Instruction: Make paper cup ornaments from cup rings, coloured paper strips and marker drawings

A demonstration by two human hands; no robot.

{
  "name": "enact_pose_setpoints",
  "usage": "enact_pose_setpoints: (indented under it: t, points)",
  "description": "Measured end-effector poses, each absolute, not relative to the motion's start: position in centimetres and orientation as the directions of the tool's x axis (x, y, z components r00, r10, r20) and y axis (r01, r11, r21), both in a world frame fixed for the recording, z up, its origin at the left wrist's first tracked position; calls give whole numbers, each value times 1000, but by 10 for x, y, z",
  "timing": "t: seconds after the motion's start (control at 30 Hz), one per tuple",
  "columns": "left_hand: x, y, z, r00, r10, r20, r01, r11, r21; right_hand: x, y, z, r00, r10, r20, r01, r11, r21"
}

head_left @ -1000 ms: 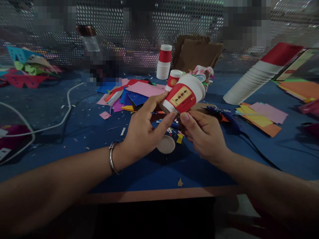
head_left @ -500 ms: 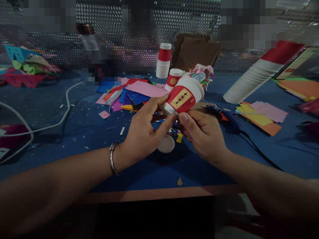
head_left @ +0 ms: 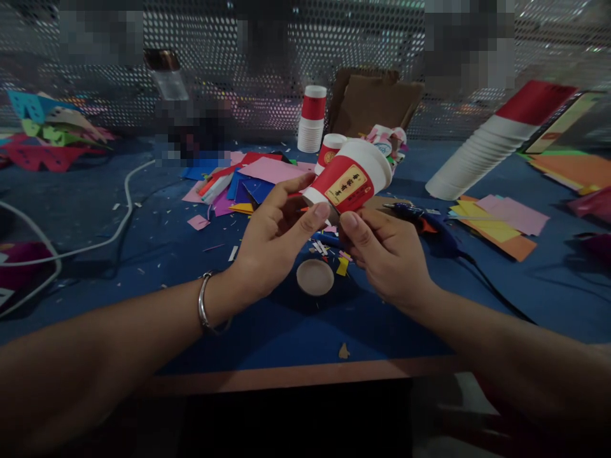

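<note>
A red and white paper cup (head_left: 353,178) is held tilted above the table, its gold label facing me. My left hand (head_left: 277,238), with a silver bangle at the wrist, grips the cup's lower left end between thumb and fingers. My right hand (head_left: 386,254) pinches the cup's lower edge with thumb and bent fingers. Below the hands a round pale disc (head_left: 315,277) lies flat on the blue table. Small paper scraps (head_left: 342,266) are scattered beside it. Behind the held cup stands another red cup (head_left: 329,152), partly hidden.
Stacked paper cups (head_left: 311,121) stand at the back; a longer stack (head_left: 501,140) leans on the right. A blue glue gun (head_left: 442,232) with a black cord lies near my right hand. Coloured paper (head_left: 267,170) is piled behind. A white cable (head_left: 126,210) loops at left.
My left thumb and fingers have shifted on the cup's lower end, and the hand has moved slightly left. The cup tilts a little differently; the disc below shows more fully.
</note>
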State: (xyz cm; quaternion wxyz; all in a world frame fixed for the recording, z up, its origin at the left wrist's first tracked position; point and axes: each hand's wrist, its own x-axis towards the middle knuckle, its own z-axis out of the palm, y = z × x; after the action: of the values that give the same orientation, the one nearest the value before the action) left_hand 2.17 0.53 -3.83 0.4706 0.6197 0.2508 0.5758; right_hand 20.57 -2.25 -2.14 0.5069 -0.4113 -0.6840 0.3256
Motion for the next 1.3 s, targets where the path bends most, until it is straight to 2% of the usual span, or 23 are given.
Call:
enact_pose_setpoints:
  t: [0.17,0.4,0.67,0.93,1.0,1.07,1.2,1.3]
  points:
    - [23,0,-33,181,890,418,-260,-367,893,206,-21,-23,-149,881,449,222,473,-853]
    - [21,-1,-35,183,853,490,-139,-471,871,206,-23,-24,-158,882,444,199,469,-861]
    - [23,-5,-36,153,717,680,-47,-682,730,206,-25,-26,-145,889,433,207,456,-866]
    - [17,-6,-35,217,606,765,198,-795,574,206,-28,-27,-154,893,422,178,445,-878]
    - [18,-7,-34,202,617,761,128,-787,604,205,-30,-23,-167,879,447,173,473,-864]
    - [20,-8,-32,172,674,718,2,-729,684,205,-32,-18,-175,858,483,176,510,-842]
    - [23,-5,-29,224,819,529,-229,-483,845,205,-33,-14,-171,857,485,160,510,-845]
    - [23,-2,-28,264,840,473,-284,-401,871,205,-32,-16,-161,874,459,150,482,-864]
